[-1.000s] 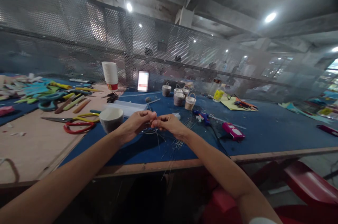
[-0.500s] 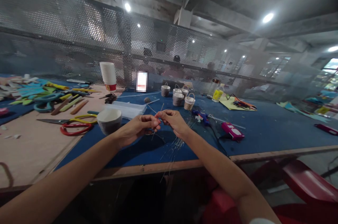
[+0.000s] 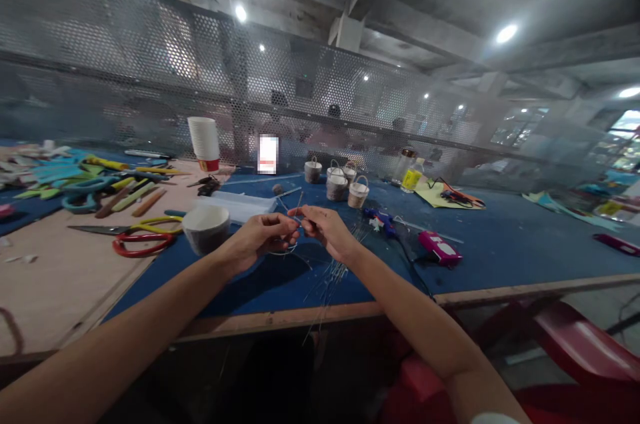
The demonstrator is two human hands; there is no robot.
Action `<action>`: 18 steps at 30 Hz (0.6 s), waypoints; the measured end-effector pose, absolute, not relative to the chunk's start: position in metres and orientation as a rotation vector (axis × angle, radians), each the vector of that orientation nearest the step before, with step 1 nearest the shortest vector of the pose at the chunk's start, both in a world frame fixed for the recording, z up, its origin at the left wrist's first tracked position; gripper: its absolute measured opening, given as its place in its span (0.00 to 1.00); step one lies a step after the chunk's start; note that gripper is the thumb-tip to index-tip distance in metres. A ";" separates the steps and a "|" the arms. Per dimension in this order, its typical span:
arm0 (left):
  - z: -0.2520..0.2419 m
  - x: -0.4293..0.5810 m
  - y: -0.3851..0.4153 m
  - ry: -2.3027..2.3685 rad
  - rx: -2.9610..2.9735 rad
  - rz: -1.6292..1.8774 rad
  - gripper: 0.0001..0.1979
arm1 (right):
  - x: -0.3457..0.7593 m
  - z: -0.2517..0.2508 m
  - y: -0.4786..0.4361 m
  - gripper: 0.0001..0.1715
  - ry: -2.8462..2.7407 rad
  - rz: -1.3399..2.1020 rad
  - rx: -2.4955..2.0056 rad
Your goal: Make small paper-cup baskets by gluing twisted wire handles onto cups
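My left hand (image 3: 263, 237) and my right hand (image 3: 327, 231) meet above the blue table, fingertips almost touching. Both are closed in a pinch on a thin wire (image 3: 301, 199), whose end sticks up between them. A curved piece of the wire hangs below my left fingers. Left of that hand stands a grey-and-white cup (image 3: 206, 229). Beneath my right wrist lies a loose bundle of thin wires (image 3: 334, 274), some hanging over the table edge. Farther back stand several small buckets with looped handles (image 3: 359, 193).
Red-handled scissors (image 3: 143, 244) lie left, near teal scissors (image 3: 83, 197) and a stack of paper cups (image 3: 204, 144). A blue glue gun (image 3: 381, 221) and a magenta box (image 3: 439, 248) lie right. Behind them are a yellow-labelled bottle (image 3: 413, 177) and a perforated screen (image 3: 300, 87).
The upright wire end has shifted slightly left and tilts differently. My right index finger has stretched farther across toward the left hand. The things on the table stay put.
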State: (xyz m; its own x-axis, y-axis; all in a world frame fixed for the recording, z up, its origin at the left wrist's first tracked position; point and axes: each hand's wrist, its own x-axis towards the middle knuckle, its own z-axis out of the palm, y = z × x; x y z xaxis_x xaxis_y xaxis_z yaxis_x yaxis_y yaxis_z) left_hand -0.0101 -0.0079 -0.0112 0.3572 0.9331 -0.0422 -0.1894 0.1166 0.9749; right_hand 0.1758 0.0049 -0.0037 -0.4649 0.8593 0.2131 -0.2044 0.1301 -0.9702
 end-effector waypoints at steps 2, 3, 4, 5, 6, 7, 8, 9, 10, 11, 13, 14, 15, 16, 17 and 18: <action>-0.013 -0.011 -0.007 0.837 1.162 0.993 0.09 | 0.176 -0.005 0.007 0.20 -1.496 1.476 -0.671; -0.014 -0.011 -0.006 0.843 1.172 1.000 0.10 | 0.175 -0.006 0.008 0.19 -1.489 1.457 -0.684; -0.015 -0.011 -0.005 0.855 1.181 1.009 0.10 | 0.175 -0.008 0.009 0.19 -1.489 1.430 -0.702; -0.016 -0.010 -0.005 0.870 1.191 1.020 0.10 | 0.174 -0.009 0.011 0.18 -1.495 1.396 -0.722; -0.017 -0.010 -0.005 0.884 1.200 1.036 0.10 | 0.173 -0.011 0.012 0.17 -1.506 1.356 -0.743; -0.017 -0.009 -0.005 0.895 1.209 1.051 0.10 | 0.172 -0.012 0.013 0.16 -1.518 1.314 -0.762; -0.018 -0.008 -0.005 0.903 1.221 1.066 0.10 | 0.172 -0.013 0.014 0.16 -1.526 1.273 -0.778; -0.018 -0.007 -0.005 0.909 1.234 1.079 0.10 | 0.172 -0.014 0.015 0.16 -1.530 1.236 -0.793; -0.018 -0.006 -0.006 0.914 1.249 1.090 0.10 | 0.171 -0.015 0.015 0.16 -1.528 1.203 -0.807; -0.018 -0.006 -0.006 0.919 1.265 1.099 0.10 | 0.172 -0.015 0.016 0.16 -1.520 1.175 -0.819; -0.017 -0.005 -0.008 0.918 1.289 1.091 0.10 | 0.172 -0.014 0.016 0.16 -1.498 1.142 -0.835; -0.016 -0.006 -0.008 0.906 1.288 1.068 0.10 | 0.172 -0.013 0.015 0.15 -1.485 1.141 -0.836; -0.016 -0.006 -0.008 0.887 1.278 1.034 0.10 | 0.173 -0.013 0.015 0.15 -1.469 1.153 -0.829; -0.015 -0.007 -0.008 0.862 1.259 0.993 0.11 | 0.173 -0.012 0.014 0.15 -1.454 1.177 -0.816; -0.015 -0.008 -0.007 0.830 1.233 0.951 0.11 | 0.174 -0.011 0.014 0.15 -1.439 1.204 -0.799; -0.015 -0.009 -0.007 0.795 1.203 0.917 0.11 | 0.174 -0.010 0.013 0.15 -1.425 1.229 -0.782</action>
